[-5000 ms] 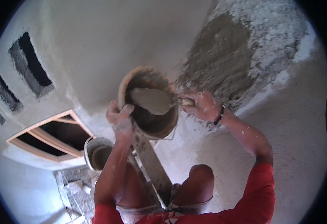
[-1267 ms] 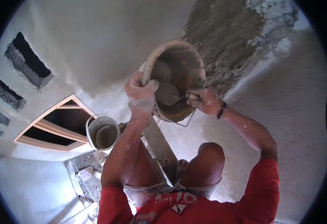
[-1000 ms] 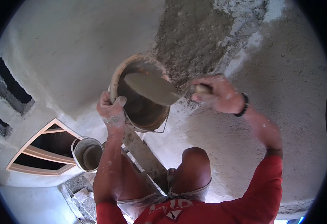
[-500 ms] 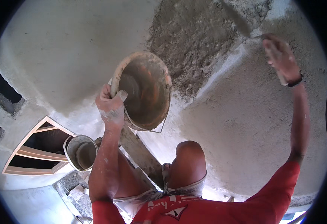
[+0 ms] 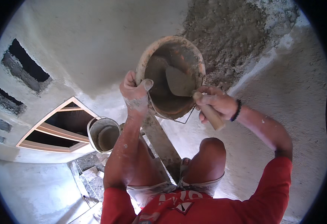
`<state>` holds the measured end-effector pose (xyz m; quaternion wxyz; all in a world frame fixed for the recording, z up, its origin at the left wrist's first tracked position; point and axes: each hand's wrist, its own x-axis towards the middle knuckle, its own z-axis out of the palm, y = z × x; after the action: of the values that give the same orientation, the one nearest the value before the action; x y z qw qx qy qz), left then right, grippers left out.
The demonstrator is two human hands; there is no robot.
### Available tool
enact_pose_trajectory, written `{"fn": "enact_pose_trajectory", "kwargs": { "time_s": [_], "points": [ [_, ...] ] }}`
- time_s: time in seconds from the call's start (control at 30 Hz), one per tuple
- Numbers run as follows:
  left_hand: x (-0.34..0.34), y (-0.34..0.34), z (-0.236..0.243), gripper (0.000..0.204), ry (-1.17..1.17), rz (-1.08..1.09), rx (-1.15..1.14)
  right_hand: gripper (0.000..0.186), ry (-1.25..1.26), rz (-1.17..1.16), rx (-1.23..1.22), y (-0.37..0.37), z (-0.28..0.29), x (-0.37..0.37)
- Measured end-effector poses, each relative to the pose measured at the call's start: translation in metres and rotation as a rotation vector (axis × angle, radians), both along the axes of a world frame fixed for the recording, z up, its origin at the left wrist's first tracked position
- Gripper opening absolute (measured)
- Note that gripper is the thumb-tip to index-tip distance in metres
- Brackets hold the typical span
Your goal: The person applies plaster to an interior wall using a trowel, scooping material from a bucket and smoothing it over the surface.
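My left hand (image 5: pixel 135 93) grips the left rim of a mortar-stained bucket (image 5: pixel 200 67), thumb over the edge, holding it tilted with its mouth toward me. My right hand (image 5: pixel 219 102) is closed on the wooden-handled trowel (image 5: pixel 214 117) at the bucket's lower right. The trowel's grey blade lies inside the bucket among wet mortar. Above and right of the bucket is a rough, dark patch of mortar (image 5: pixel 234 35) on the pale plastered wall (image 5: pixel 89 44).
A second bucket (image 5: pixel 98 138) with grey material stands at lower left, by a wooden-framed window opening (image 5: pixel 40 127). Dark slot openings (image 5: pixel 27 61) line the wall at left. My knees and feet are over a narrow mortar-covered plank (image 5: pixel 156 138), with rubble (image 5: pixel 89 171) visible below left.
The trowel went from the bucket up to the rough patch at upper right half a second ago and is now back inside the bucket. The bucket and left hand appear farther right in view.
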<state>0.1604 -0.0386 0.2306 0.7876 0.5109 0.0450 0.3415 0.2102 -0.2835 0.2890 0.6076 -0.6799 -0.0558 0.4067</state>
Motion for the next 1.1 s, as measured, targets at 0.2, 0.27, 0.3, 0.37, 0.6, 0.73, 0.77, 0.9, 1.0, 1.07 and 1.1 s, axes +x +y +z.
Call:
{"fn": "enact_pose_trajectory", "kwargs": {
  "time_s": [0.2, 0.27, 0.3, 0.37, 0.6, 0.73, 0.77, 0.9, 1.0, 1.07, 1.1],
  "points": [
    [0.003, 0.005, -0.011, 0.021, -0.031, 0.021, 0.069, 0.027, -0.026, -0.115, 0.091, 0.057, -0.029, 0.016],
    [0.003, 0.011, -0.009, 0.022, -0.039, 0.003, 0.048, 0.025, -0.197, -0.098, 0.008, 0.08, -0.024, 0.013],
    [0.004, 0.014, -0.008, 0.021, -0.041, -0.012, 0.027, 0.026, -0.283, -0.067, -0.035, 0.089, -0.021, 0.014],
    [0.006, 0.016, -0.006, 0.021, -0.059, -0.027, -0.002, 0.028, -0.701, 0.066, -0.123, 0.092, -0.026, 0.018],
    [-0.002, 0.033, -0.008, 0.023, -0.113, -0.015, -0.117, 0.043, -1.612, 0.92, -0.784, 0.079, -0.025, 0.015],
    [-0.001, 0.033, -0.008, 0.024, -0.066, -0.025, -0.073, 0.039, -1.725, 0.964, -0.937, 0.052, 0.019, 0.026],
    [-0.001, 0.034, -0.008, 0.023, -0.063, -0.039, -0.049, 0.039, -1.776, 0.871, -0.977, 0.048, 0.025, 0.029],
    [0.0, 0.035, -0.017, 0.022, -0.055, -0.062, 0.025, 0.05, -1.966, 0.726, -1.074, 0.052, 0.01, 0.056],
    [0.003, 0.033, -0.016, 0.022, -0.06, -0.048, 0.006, 0.051, -1.877, 0.895, -1.206, 0.058, -0.014, 0.038],
    [0.002, 0.034, -0.016, 0.023, -0.044, -0.028, -0.01, 0.049, -1.783, 0.931, -1.112, 0.053, -0.022, 0.025],
    [0.001, 0.036, -0.015, 0.023, -0.033, -0.018, -0.008, 0.049, -1.702, 0.979, -1.074, 0.05, -0.023, 0.023]
  ]
}}
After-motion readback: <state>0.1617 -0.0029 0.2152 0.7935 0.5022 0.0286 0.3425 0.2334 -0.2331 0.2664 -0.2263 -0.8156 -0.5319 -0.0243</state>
